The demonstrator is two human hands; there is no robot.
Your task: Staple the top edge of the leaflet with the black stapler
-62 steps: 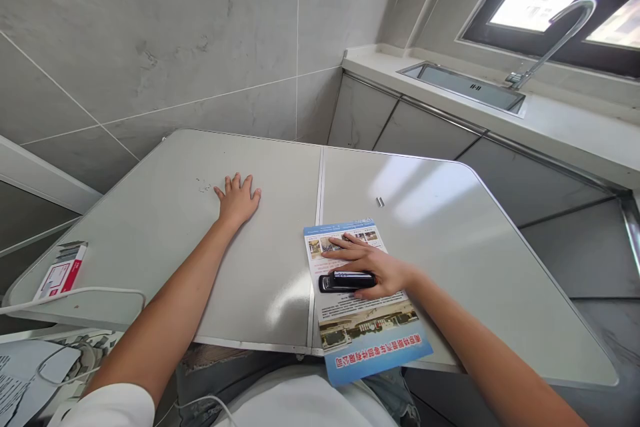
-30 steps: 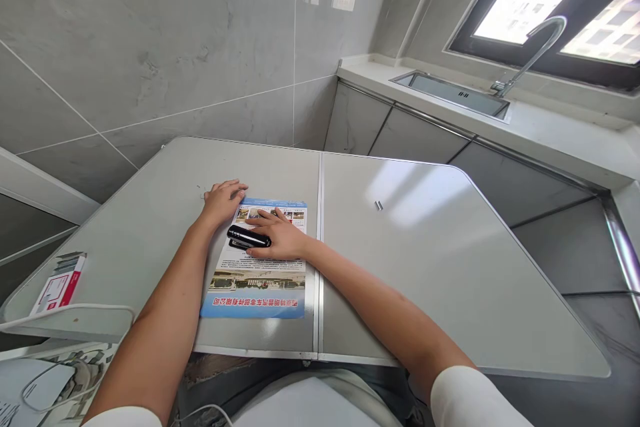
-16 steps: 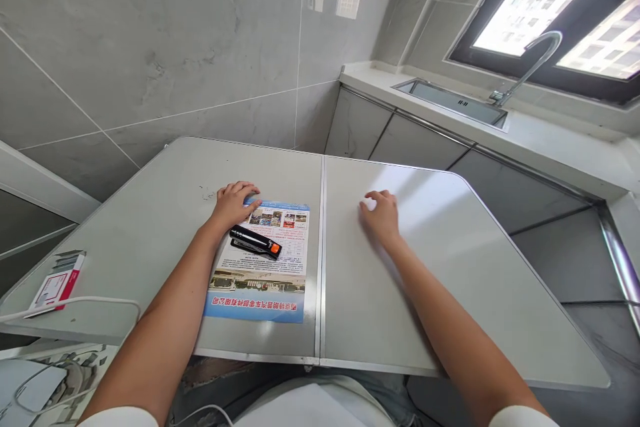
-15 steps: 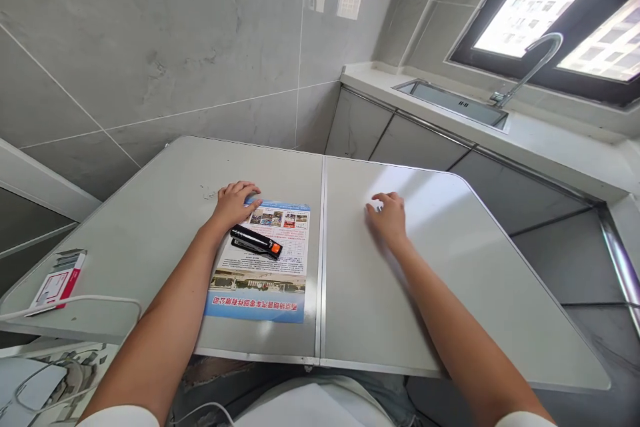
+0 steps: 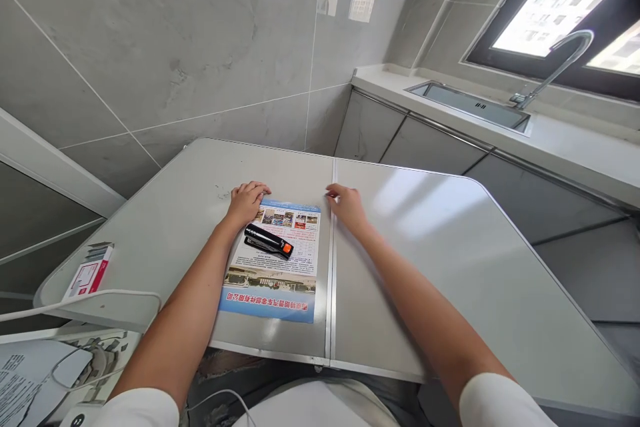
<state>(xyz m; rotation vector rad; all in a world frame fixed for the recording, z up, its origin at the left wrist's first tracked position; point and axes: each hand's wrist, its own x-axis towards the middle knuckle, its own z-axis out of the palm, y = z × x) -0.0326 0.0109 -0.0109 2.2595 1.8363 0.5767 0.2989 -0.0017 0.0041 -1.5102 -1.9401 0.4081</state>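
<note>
A printed leaflet [image 5: 280, 272] lies on the table, its large lettering upside down to me. Across its upper left part rests a black stapler [image 5: 269, 241] with an orange patch at its right end. My left hand [image 5: 247, 203] is palm down at the leaflet's far left corner, fingers loosely bent and apart, thumb side by the paper. Just beyond the far right corner, my right hand [image 5: 347, 205] hovers or rests near the table seam, with thumb and fingers drawn together. Whatever may be between those fingertips is too small to make out.
A red and white box [image 5: 89, 272] with grey strips at its end lies on the table's left side. Near it runs a white cable [image 5: 90, 295]. A metal strip [image 5: 331, 267] divides the folding table [image 5: 430, 240]. Behind right are a sink [image 5: 470, 105] and faucet [image 5: 565, 67].
My right hand has moved left, from the right half of the table to the seam near the leaflet. My left hand stays at the leaflet's corner. The whole view has shifted slightly.
</note>
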